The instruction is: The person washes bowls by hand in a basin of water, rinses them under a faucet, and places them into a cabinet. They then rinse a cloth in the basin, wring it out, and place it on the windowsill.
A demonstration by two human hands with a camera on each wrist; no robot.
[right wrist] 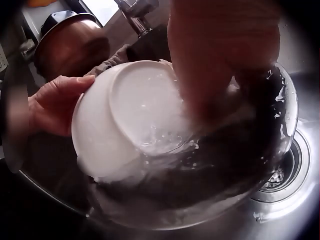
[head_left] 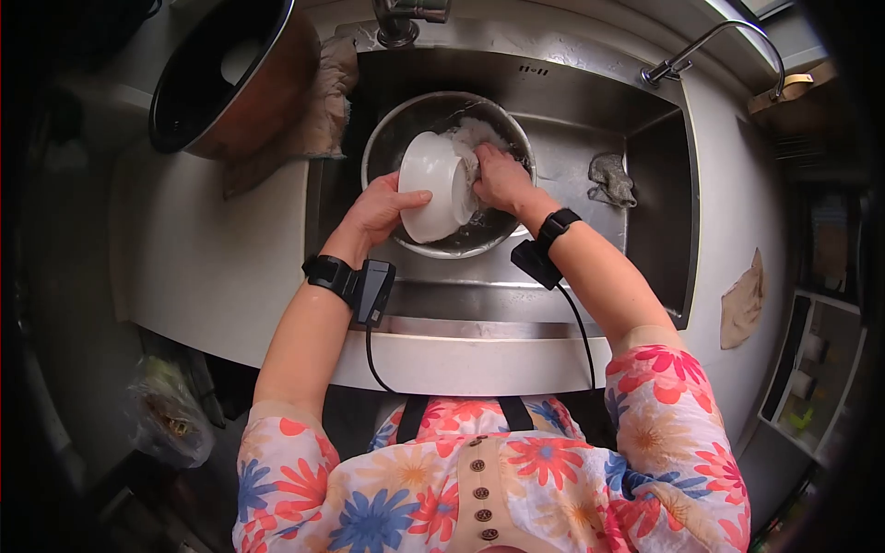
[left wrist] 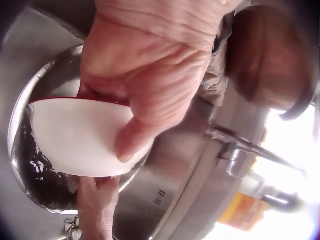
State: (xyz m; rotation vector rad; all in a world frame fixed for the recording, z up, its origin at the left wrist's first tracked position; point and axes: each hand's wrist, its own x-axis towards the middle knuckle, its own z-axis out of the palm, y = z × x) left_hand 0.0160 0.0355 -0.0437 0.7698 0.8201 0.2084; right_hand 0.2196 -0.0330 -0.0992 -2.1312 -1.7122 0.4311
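My left hand point(head_left: 376, 208) grips a white bowl point(head_left: 428, 189) by its edge, thumb flat on the outer wall. The bowl is tipped on its side over a round metal basin point(head_left: 461, 252) of water; a red line runs along its rim in the left wrist view. Wet and bubbly, the bowl's base point(right wrist: 145, 107) faces my right hand point(head_left: 503, 180). That hand reaches down into the basin with a whitish, soft cloth-like thing point(head_left: 476, 132) bunched at its fingers, against the bowl. Its fingertips are hidden by the bowl and the water.
The basin stands in a steel sink point(head_left: 572, 138). A grey rag point(head_left: 612, 181) lies on the sink's right part, a drain point(right wrist: 277, 177) beside the basin. A large copper-coloured pot point(head_left: 249, 101) rests on a cloth at left. A faucet point(head_left: 398, 28) rises behind; a beige cloth point(head_left: 743, 300) lies at right.
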